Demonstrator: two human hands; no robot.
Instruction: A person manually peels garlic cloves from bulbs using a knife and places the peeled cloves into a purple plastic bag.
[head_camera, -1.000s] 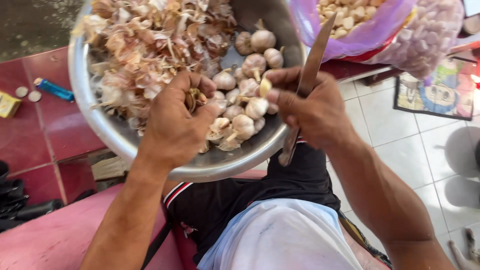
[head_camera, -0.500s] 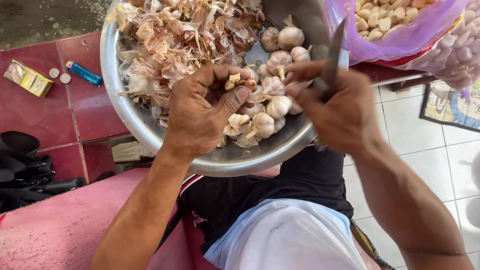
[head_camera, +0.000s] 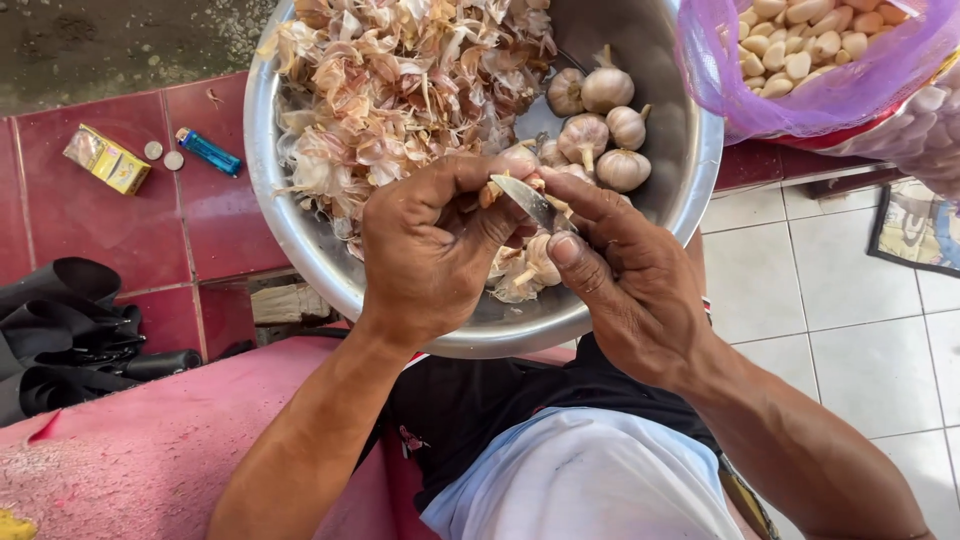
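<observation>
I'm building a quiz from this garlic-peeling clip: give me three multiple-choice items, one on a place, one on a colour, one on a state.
1. Where does the pile of garlic skins lie?
A. in the metal bowl
B. on the white tiles
C. in the purple bag

2. What colour is the lighter on the red tiles?
A. green
B. blue
C. white

3. What does the right hand hold?
A. nothing
B. a spoon
C. a knife

Answers: 1 A, the skins fill the bowl's left half; 2 B, its body is blue; 3 C, the blade meets the clove in the left hand.

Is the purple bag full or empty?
Partly filled at least: peeled cloves show through the purple bag; its top is out of frame.
</observation>
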